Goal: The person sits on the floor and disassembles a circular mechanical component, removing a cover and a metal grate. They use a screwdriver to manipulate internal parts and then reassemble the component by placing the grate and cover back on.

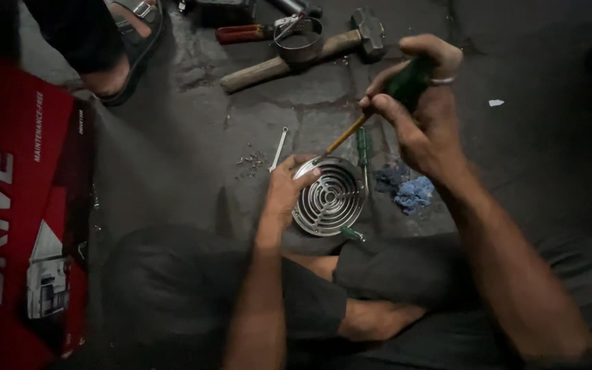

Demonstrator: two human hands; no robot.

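A round shiny metal grille with ring-shaped ribs (330,199) lies on the dark floor in front of my crossed legs. My left hand (286,190) grips its left rim, thumb on top. My right hand (423,103) is shut on a green-handled screwdriver (371,109) held at a slant. The yellow shaft points down-left and its tip touches the grille's upper left edge.
A second green screwdriver (363,147), a small spanner (279,147) and loose screws (251,162) lie by the grille. Blue rag (405,188) to the right. Hammer (296,58), metal ring (299,40) and red pliers (241,32) further back. Red carton (15,205) at left, sandalled foot (121,48) above.
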